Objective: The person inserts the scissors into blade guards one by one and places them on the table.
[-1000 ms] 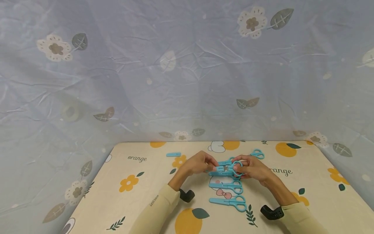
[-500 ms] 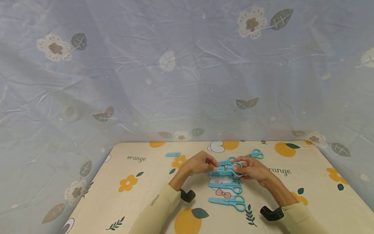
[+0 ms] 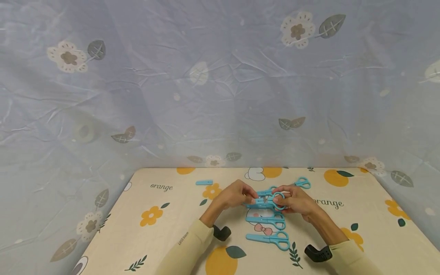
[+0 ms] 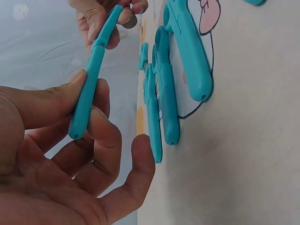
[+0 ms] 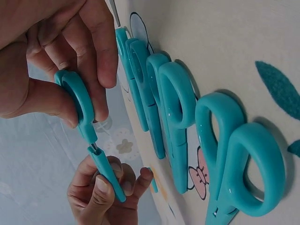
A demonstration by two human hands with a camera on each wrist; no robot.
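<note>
same pair, barely moved

hardly anything shifted: left hand still pinches the blade cover, right hand grips the scissors by the handle, held above three capped scissors on the table.

From the head camera the held scissors are too small to show blade from cover; fingers hide their middle.
</note>
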